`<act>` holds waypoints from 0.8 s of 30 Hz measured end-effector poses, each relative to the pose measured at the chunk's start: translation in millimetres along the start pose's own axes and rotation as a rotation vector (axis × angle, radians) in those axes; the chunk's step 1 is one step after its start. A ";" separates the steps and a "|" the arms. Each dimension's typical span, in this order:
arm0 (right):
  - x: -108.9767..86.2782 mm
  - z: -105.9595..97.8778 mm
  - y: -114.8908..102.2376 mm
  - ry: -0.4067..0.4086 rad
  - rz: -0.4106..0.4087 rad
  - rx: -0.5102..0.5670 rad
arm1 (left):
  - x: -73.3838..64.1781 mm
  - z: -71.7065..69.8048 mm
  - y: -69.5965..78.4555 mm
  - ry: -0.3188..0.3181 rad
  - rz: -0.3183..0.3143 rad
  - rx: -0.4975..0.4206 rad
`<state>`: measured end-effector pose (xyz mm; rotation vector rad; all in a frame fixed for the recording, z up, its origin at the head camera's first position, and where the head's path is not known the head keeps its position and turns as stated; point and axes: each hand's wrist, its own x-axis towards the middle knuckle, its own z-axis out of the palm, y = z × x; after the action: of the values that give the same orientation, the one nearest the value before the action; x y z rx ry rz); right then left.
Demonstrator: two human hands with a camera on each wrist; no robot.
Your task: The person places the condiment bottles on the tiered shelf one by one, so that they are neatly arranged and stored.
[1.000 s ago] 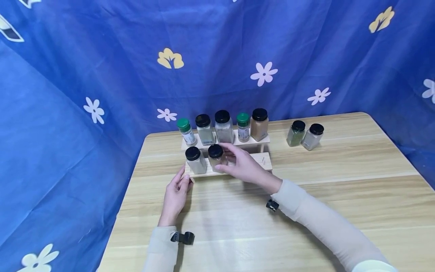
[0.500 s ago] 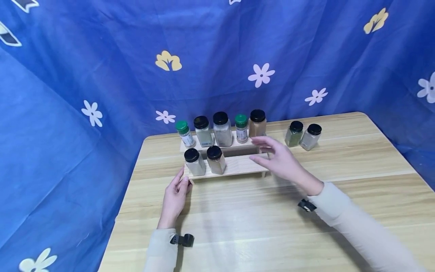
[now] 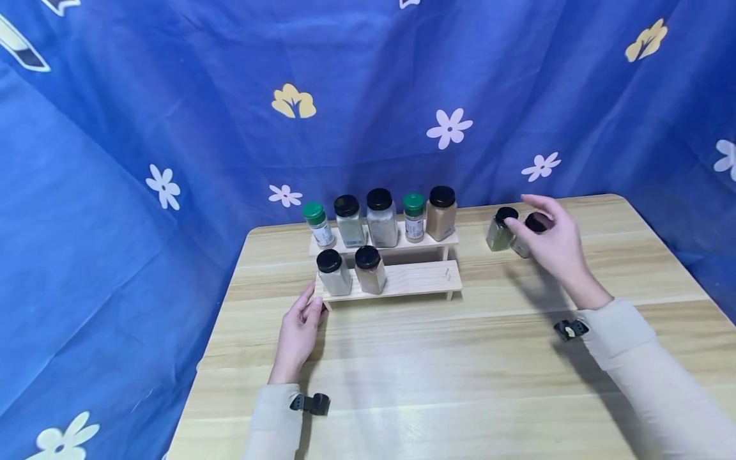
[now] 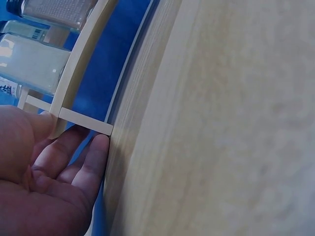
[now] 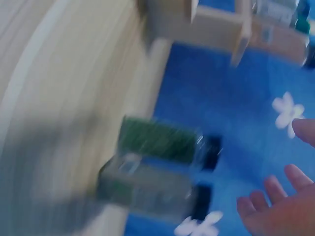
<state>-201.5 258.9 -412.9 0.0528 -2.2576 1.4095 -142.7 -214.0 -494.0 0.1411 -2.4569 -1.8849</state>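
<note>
A two-tier wooden spice rack [image 3: 416, 278] stands on the table. My left hand [image 3: 297, 333] holds its lower left end, thumb by the shelf [image 4: 82, 64] and fingers [image 4: 93, 157] against the leg [image 4: 86, 121]. On the lower tier stand a jar of pale powder [image 3: 336, 281] and a jar of brownish powder [image 3: 371, 278], both black-capped. My right hand [image 3: 554, 246] is over two black-capped jars at the right, fingers spread and holding nothing. One jar is green-filled [image 3: 499, 236]; the greyish jar [image 3: 519, 248] is partly hidden by the hand. Both are blurred in the right wrist view.
The upper tier bears several jars: green-capped shakers [image 3: 321, 231] [image 3: 414, 225], black-capped jars [image 3: 351, 230] [image 3: 383, 225] and a brown-filled jar [image 3: 441, 220] at its right end. A blue flowered curtain [image 3: 368, 96] hangs behind the wooden table [image 3: 402, 383].
My right hand has let go of the brownish jar on the lower tier and moved right to the two jars beside the rack. My left hand has stayed at the rack's end.
</note>
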 end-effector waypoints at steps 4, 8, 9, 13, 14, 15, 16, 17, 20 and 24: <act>8.0 -10.6 22.0 0.044 0.046 -0.076 | -1.3 0.0 0.8 0.004 0.001 -0.004; 10.0 -14.7 41.0 0.019 0.109 -0.079 | -2.6 0.2 1.8 0.006 -0.002 -0.015; 10.3 -14.7 44.7 0.011 0.124 -0.079 | -2.6 0.4 1.4 0.006 -0.002 -0.017; 8.9 -13.6 57.8 -0.037 0.182 -0.050 | -1.7 1.0 0.1 0.008 -0.006 -0.016; 8.1 -13.0 60.4 -0.050 0.190 -0.052 | -1.5 1.2 -0.3 0.008 -0.004 -0.015; 7.1 -12.4 62.9 -0.062 0.198 -0.055 | -1.3 1.2 -0.8 0.010 -0.004 -0.013; 5.7 -12.1 65.3 -0.073 0.205 -0.060 | -1.2 1.3 -1.0 0.010 -0.003 -0.013; 4.5 -11.6 67.6 -0.083 0.210 -0.070 | -1.5 1.3 -0.8 0.010 -0.001 -0.012; 0.9 -10.1 72.2 -0.100 0.224 -0.110 | -1.3 1.3 -0.9 0.012 0.008 -0.008; -1.9 -9.6 74.8 -0.105 0.236 -0.154 | -1.1 1.3 -0.9 0.015 0.010 -0.008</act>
<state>-216.8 301.9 -473.0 -0.2006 -2.5194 1.3705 -141.7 -212.9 -495.1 0.1416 -2.4360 -1.8825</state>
